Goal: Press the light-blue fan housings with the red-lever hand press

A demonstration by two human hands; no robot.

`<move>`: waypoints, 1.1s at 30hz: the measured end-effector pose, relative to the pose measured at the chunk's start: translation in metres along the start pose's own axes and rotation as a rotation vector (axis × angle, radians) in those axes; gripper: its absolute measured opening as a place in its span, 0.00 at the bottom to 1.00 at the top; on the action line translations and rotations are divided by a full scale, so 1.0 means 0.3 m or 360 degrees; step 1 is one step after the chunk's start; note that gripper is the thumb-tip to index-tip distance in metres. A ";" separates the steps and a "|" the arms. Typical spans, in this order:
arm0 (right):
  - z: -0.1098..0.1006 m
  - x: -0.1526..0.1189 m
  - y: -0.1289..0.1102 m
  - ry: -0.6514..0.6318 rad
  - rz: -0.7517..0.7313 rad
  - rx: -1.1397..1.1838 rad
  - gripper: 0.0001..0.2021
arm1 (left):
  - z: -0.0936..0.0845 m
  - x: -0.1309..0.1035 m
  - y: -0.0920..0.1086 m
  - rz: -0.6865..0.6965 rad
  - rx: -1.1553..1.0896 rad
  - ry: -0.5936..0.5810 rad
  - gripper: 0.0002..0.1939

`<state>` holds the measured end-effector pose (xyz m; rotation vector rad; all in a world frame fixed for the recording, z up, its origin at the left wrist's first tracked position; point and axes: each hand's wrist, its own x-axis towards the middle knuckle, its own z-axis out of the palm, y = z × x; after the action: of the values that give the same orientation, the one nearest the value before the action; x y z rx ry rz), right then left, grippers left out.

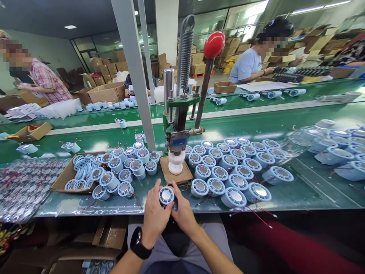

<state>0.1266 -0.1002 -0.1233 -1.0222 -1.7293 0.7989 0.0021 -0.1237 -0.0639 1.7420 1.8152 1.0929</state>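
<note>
Between my two hands, over the table's front edge, is a light-blue round motor housing [166,195] with a silver disc in its slotted top. My left hand [155,211], a dark watch on its wrist, grips the housing's left side. Fingers of my right hand [182,209] close around its right side, with the thumb at the near rim. Just beyond stands a green hand press [179,114] with a red ball handle [214,45]. Its white pressing head [175,163] is above a brown board [186,175].
Rows of similar housings [219,173] with red wires stand right of the press. More housings [115,164] are piled at left beside a cardboard box [57,182] of light-blue rings. A grey post [137,72] rises behind. Co-workers [248,62] work across the green conveyor [265,110].
</note>
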 end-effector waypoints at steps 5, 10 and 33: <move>-0.027 0.003 0.004 -0.0201 -0.0047 -0.0166 0.36 | 0.020 -0.010 -0.013 -0.0016 -0.0115 0.0064 0.38; -0.057 0.005 -0.015 -0.0503 -0.0033 -0.0468 0.38 | 0.035 -0.019 -0.054 0.0025 -0.0200 0.0005 0.34; -0.652 1.059 -0.666 0.0616 -0.0702 -0.0341 0.14 | 0.122 0.439 0.112 0.0028 -0.0974 -0.0230 0.24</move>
<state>0.1868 0.1098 0.2391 -0.8212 -1.6333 0.1257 0.0319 0.0099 -0.0309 1.4191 1.2039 1.3146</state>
